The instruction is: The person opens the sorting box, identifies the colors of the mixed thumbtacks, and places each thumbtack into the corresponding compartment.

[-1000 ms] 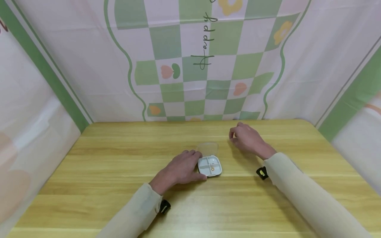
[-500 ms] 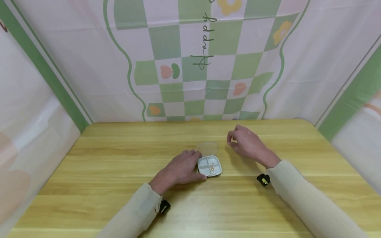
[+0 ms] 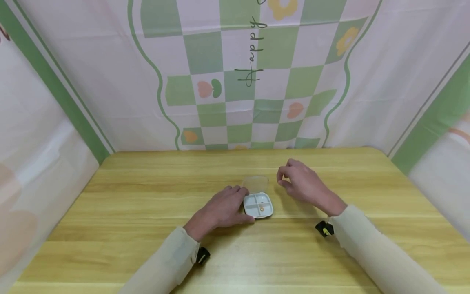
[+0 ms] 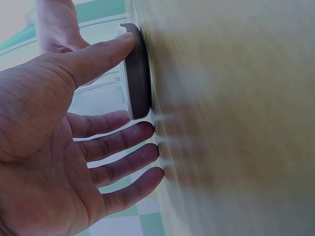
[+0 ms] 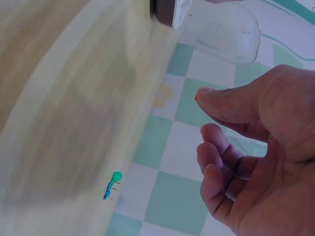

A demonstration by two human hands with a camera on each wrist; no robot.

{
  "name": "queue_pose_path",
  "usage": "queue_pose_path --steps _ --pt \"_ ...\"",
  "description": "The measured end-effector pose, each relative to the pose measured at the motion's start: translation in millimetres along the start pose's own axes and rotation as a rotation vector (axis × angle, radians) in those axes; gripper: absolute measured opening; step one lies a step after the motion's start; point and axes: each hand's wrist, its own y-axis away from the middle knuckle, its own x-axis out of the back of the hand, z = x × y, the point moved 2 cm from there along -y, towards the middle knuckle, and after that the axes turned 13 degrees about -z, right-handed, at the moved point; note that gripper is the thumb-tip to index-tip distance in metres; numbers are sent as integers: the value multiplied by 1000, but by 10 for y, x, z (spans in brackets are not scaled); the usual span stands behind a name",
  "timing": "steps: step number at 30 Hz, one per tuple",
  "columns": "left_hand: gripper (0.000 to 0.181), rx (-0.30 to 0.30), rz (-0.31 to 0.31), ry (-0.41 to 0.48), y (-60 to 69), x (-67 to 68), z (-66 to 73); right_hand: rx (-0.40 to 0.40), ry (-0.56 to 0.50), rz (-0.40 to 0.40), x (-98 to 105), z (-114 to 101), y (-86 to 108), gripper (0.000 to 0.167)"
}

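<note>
A white four-compartment case lies on the table with its clear lid folded back. A small orange piece and tiny dark marks show inside. My left hand holds the case's left side, thumb at the near edge and index finger at the far one; the left wrist view shows the other fingertips by the tabletop. To the right of the case my right hand hovers, thumb and index finger together. At the thumb tip in the right wrist view a tiny orange thing peeks out, the rest hidden.
Green and blue pins lie near the table edge in the right wrist view. A checked cloth hangs behind the wooden table, with more cloth at both sides.
My right hand has moved slightly left and nearer to me, toward the case. My left hand and the case have stayed in place.
</note>
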Motion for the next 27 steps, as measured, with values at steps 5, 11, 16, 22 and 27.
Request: queue_pose_path --steps 5,11,16,22,27 --pt "74 -4 9 -10 -10 -6 4 1 10 12 -19 -10 24 7" --pt "74 2 11 -13 -12 -15 3 -2 -11 19 -41 -26 44 6" --pt "74 0 12 11 -11 -20 5 -3 -25 11 -71 -33 59 7" --pt "74 -3 14 11 -1 -21 -1 12 -35 8 -93 -32 65 8" --pt "73 -8 15 12 -4 -26 -6 9 -43 4 -120 -47 72 7"
